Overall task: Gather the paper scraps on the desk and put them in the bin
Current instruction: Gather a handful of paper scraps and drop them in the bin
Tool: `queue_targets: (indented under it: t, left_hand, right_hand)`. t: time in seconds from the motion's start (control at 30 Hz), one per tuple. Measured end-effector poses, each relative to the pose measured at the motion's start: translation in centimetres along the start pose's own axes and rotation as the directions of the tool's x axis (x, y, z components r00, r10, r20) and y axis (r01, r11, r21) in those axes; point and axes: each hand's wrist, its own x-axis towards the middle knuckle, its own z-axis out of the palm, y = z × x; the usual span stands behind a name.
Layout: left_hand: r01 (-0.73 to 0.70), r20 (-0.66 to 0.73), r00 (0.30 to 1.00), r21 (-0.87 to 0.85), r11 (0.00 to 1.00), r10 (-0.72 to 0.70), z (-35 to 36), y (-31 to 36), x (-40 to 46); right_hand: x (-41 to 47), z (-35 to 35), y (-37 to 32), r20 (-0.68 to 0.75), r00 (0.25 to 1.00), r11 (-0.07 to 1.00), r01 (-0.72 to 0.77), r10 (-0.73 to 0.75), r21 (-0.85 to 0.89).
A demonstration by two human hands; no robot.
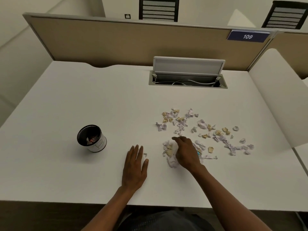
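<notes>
Where the white counter (83,97) lies bare to the right of the small round bin (91,138), paper scraps (205,130) scattered in a loose band, long axis running from upper left down to lower right. Crumpled, small, pale lilac and tan. Bin upright, mouth open upward, black-rimmed, a few scraps already inside. Left hand (135,167) flat, palm down, fingers spread, just right of the bin, white scrap under the fingers. Right hand (186,153) curled loosely over the nearest heap, grasp unclear.
</notes>
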Motion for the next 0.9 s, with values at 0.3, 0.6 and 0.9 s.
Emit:
queue_targets:
  t: [0.3, 0.6, 0.9]
  left_hand:
    - [-0.095, 0.169, 0.981, -0.024, 0.995, 0.097, 1.5, 4.1, -0.1]
    - [-0.131, 0.221, 0.961, -0.163, 0.978, 0.165, 2.0, 6.8, 2.1]
    - [-0.031, 0.151, 0.986, -0.230, 0.973, 0.067, 1.0, 7.4, 3.0]
  right_hand:
    - [-1.7, 0.5, -0.1, 0.079, 0.993, 0.995, 0.081, -0.085, 0.056]
    - [-2.8, 0.6, 1.7, 0.112, 0.993, 0.999, -0.034, 0.037, -0.030]
    - [0.1, 0.4, 1.8, -0.052, 0.997, 0.999, -0.047, 0.048, 0.026]
